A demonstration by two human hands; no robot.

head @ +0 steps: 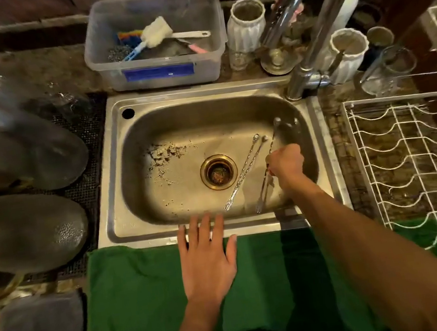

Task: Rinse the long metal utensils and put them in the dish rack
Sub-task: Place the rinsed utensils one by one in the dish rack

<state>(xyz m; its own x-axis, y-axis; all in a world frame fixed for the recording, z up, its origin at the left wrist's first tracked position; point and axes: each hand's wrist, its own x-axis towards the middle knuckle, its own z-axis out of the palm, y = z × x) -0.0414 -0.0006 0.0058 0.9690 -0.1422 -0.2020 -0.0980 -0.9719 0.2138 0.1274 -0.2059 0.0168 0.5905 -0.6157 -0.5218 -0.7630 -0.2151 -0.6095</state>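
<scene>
Two long twisted metal utensils (245, 171) lie side by side on the bottom of the steel sink (115, 163), just right of the brass drain (218, 172). Further right, my right hand (286, 163) is closed around other long metal utensils (265, 189), whose ends stick out above and below my fist. My left hand (207, 254) rests flat, fingers spread, on the sink's front rim and the green towel (147, 303). The white wire dish rack (415, 164) stands to the right of the sink and holds no utensils.
A chrome tap (312, 23) arches over the sink's back right corner. Behind the sink stand a plastic tub of brushes (153, 41), white jars and glasses. Upturned glass vessels (17, 155) sit on a mat at left. Brown crumbs lie in the sink's left part.
</scene>
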